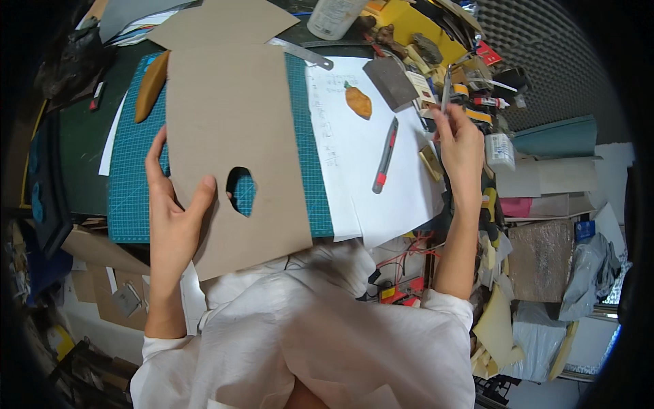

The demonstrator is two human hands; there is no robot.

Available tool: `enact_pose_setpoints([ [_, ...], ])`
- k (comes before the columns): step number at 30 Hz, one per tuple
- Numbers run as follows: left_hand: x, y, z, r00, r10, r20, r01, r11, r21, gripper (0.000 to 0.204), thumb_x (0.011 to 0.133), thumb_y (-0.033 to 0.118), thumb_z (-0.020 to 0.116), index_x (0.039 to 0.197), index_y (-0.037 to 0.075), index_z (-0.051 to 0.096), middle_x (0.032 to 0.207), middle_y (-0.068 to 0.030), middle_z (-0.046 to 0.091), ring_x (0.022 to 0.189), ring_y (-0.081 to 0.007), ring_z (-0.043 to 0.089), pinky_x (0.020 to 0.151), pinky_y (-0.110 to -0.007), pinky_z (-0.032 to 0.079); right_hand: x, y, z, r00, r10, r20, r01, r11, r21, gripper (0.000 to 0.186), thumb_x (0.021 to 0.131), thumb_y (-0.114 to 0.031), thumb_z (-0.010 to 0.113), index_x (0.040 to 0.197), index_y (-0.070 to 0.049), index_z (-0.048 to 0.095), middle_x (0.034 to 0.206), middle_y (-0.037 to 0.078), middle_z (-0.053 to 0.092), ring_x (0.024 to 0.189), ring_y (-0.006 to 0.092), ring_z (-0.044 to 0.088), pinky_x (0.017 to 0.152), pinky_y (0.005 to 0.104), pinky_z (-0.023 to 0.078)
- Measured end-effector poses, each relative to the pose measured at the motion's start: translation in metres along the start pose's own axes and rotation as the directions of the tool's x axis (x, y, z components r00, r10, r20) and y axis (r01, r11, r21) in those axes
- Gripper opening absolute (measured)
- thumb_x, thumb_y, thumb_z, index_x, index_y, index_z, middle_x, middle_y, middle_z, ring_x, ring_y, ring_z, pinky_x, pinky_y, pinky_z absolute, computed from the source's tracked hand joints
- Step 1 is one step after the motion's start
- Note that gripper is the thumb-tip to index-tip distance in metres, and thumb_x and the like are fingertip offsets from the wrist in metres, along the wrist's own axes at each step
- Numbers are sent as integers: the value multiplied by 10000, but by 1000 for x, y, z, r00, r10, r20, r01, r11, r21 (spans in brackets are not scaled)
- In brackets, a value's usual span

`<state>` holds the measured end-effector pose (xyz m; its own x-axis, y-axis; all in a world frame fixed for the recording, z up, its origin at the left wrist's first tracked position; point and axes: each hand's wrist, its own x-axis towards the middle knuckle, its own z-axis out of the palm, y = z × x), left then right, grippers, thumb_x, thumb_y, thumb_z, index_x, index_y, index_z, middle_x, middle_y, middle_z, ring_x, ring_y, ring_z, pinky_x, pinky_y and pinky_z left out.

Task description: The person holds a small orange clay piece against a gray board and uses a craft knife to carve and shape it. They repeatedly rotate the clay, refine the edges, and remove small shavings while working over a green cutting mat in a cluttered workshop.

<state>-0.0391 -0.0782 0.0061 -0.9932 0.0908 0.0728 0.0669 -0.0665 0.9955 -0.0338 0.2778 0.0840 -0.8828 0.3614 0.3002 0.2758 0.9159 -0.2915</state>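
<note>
My left hand grips the left edge of a grey-brown cardboard sheet, thumb on top and the other fingers at the edge or hidden beneath. An irregular oval hole is cut through the sheet near its lower end. Underneath lies a green cutting mat. At the right, my right hand pinches a slim silver tool, held upright; its exact kind is unclear. A grey utility knife with red parts rests on white paper, below an orange carrot-shaped piece.
A brown curved piece lies left of the cardboard. A metal ruler and a dark grey block are at the far side. Small tools, a white bottle and yellow items crowd the right edge.
</note>
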Motion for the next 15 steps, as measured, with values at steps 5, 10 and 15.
enact_pose_setpoints([
  [5,8,2,4,996,65,66,-78,973,216,721,843,75,553,1469,19,201,1323,-278,469,1190,-310,534,1003,-379,419,-21,32,-2,980,98,171,-48,960,-275,366,872,-360,638,825,3,634,761,188,635,714,384,615,640,446,463],
  [10,8,9,-5,975,143,173,-215,815,538,687,831,119,610,1426,-19,295,1392,-281,370,1300,-363,408,1073,-380,330,-34,32,24,993,-108,-56,90,963,-252,309,872,-287,662,868,2,552,662,156,571,668,368,592,612,442,451],
  [15,6,2,-15,945,233,231,-327,706,628,564,828,131,635,1346,19,443,1447,-227,348,1353,-378,343,1109,-460,278,-48,-27,40,976,39,215,-8,990,-140,408,880,-397,644,925,-1,558,617,132,582,563,274,586,546,381,441],
])
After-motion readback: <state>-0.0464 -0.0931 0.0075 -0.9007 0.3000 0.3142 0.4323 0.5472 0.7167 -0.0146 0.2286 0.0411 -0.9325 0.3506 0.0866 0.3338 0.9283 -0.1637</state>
